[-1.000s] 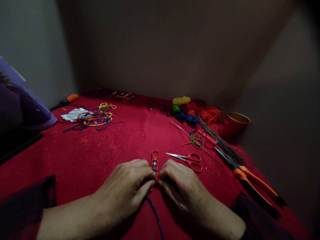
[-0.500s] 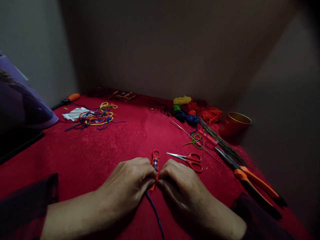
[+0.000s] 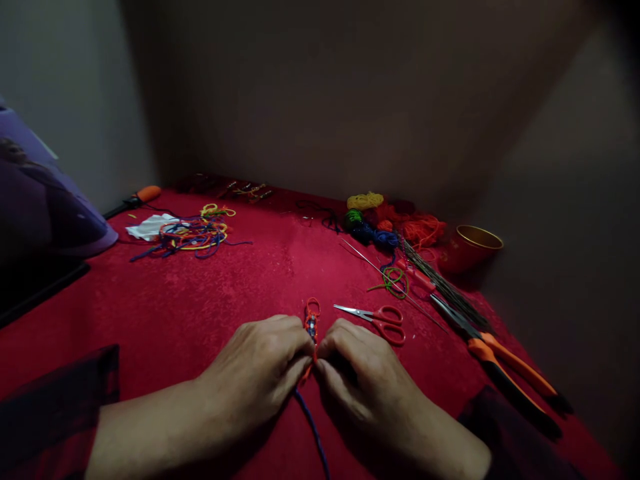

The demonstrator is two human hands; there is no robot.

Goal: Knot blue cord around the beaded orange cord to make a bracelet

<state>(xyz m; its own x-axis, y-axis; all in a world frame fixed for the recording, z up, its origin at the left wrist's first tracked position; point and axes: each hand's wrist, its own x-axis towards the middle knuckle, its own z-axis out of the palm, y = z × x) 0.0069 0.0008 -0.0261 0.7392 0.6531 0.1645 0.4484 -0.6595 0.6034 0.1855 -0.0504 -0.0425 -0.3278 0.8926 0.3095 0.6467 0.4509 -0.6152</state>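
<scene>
A small knotted cord piece (image 3: 311,325), orange and dark blue with pale shiny beads, lies upright in front of me with an orange loop at its top. My left hand (image 3: 265,357) pinches its orange cord from the left, thumb against forefinger. From the right, my right hand (image 3: 363,367) pinches the orange cord at the same spot, the fingertips of both hands almost touching. Out below my fingers runs a dark blue cord (image 3: 315,430) toward the near edge. Small scissors (image 3: 380,319) with red handles rest just beyond my right hand, blades slightly apart.
Long-nose pliers (image 3: 483,350) with orange-black handles lie at right, beside a bundle of thin sticks (image 3: 445,287) and a metal rod (image 3: 395,285). Behind are yarn balls (image 3: 365,201) and a red cup (image 3: 467,250). Tangled cords (image 3: 195,237) lie left, near a purple object (image 3: 55,193).
Both hands keep their pinch on the orange cord at nearly the same place. The left forearm has shifted very slightly to the right.
</scene>
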